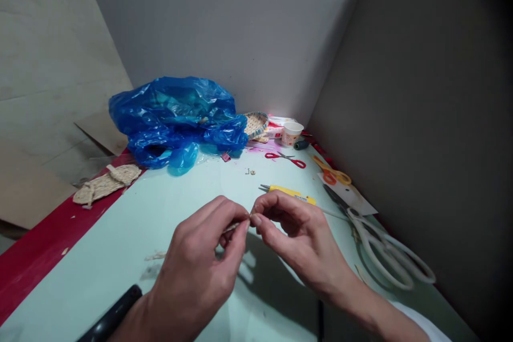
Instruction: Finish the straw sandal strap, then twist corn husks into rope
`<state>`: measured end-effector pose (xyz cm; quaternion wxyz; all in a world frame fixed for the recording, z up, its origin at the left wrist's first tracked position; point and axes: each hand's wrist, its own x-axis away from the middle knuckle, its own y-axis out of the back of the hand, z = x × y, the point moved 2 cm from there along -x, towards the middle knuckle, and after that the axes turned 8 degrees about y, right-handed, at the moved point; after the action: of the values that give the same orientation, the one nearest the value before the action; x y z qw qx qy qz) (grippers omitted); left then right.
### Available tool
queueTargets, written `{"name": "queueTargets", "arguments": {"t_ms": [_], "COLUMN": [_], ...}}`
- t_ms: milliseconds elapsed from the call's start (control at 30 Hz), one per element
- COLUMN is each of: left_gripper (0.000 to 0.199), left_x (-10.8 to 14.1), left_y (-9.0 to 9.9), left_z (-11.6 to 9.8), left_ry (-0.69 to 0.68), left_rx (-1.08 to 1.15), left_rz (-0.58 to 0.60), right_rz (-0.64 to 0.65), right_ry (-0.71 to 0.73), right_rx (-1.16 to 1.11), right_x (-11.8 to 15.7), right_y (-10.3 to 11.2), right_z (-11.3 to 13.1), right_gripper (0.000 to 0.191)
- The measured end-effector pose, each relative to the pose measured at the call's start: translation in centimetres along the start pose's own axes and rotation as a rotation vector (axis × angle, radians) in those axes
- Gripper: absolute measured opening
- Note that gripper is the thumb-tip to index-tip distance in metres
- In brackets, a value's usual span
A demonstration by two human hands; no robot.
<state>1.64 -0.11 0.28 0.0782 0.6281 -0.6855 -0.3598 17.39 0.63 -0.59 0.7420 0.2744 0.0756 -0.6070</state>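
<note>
Low over the pale green table, my left hand (204, 251) and my right hand (300, 235) meet fingertip to fingertip. Thumb and forefinger of each are pinched together. A thin straw-coloured strand (231, 228) shows between the left thumb and fingers and runs toward the right fingertips. Most of it is hidden by the fingers, so its full shape cannot be made out. Left of my left hand, a loose straw piece (156, 255) shows near the wrist. Just beyond my right hand lies a yellow-handled tool (294, 195) with dark pointed tips.
A crumpled blue plastic bag (176, 112) fills the back left, beside a woven basket (256, 124) and paper cup (292, 132). Red scissors (286, 159), orange scissors (332, 172) and large white-handled scissors (380, 248) lie rightward. A woven straw sole (106, 184) rests on the red left edge.
</note>
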Motion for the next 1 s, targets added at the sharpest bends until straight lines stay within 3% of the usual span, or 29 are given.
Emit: {"name": "queueTargets", "arguments": {"t_ms": [133,300,567,733,900,1000], "left_gripper": [0.018,0.007,0.006,0.005,0.006,0.004], "left_x": [-1.2,-1.9,-1.8,-1.1,-0.2,0.2], "left_y": [0.8,1.0,0.4,0.2,-0.1,-0.4], "left_z": [0.7,1.2,1.1,1.2,0.7,0.4], "left_ry": [0.357,0.423,0.391,0.254,0.122,0.016], "left_rx": [0.413,0.587,0.428,0.151,-0.006,-0.066], "left_rz": [0.294,0.373,0.269,0.123,0.015,-0.083], "right_rz": [-0.013,0.075,0.125,0.092,0.037,-0.037], "right_ry": [-0.030,0.028,0.250,0.386,0.492,0.540], "right_rx": [-0.080,-0.018,0.233,0.308,0.437,0.530], "right_x": [-0.4,-0.3,-0.2,0.5,1.4,1.6], "right_y": [0.4,0.4,0.5,0.1,-0.3,-0.3], "right_z": [-0.1,0.0,0.2,0.2,-0.5,-0.3], "right_gripper": [0.006,0.006,0.006,0.012,0.037,0.033]}}
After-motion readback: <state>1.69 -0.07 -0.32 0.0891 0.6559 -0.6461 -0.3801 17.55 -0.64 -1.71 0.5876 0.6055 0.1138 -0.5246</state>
